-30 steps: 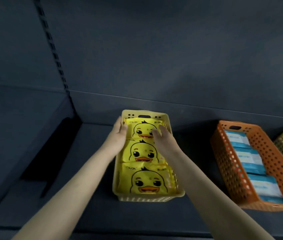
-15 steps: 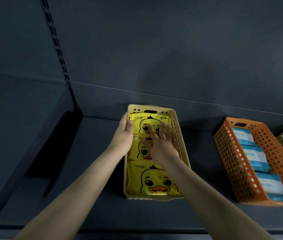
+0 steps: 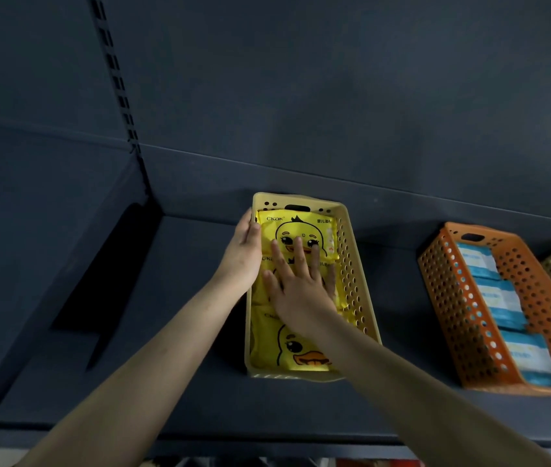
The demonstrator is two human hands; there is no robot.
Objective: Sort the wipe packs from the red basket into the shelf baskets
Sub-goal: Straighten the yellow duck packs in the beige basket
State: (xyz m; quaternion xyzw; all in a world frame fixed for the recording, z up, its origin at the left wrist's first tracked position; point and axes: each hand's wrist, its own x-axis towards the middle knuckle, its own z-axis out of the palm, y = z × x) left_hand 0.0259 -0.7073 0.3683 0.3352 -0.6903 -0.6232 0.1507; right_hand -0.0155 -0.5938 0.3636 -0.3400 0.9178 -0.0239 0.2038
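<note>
1. Yellow duck packs (image 3: 296,237) lie in the yellow basket (image 3: 351,264) on the shelf (image 3: 183,298). A second ago the right hand (image 3: 296,288) pinched a pack edge; now its fingers (image 3: 297,251) lie flat and released on top.
2. Left hand (image 3: 242,254), open, steadies the basket's left wall, so I judge placement nearly finished.
3. Packs run crosswise, duck heads pointing rearward; their row follows the basket's front-to-back length.

Three yellow duck wipe packs (image 3: 296,237) lie flat, seemingly overlapping, in yellow basket (image 3: 351,264).
</note>
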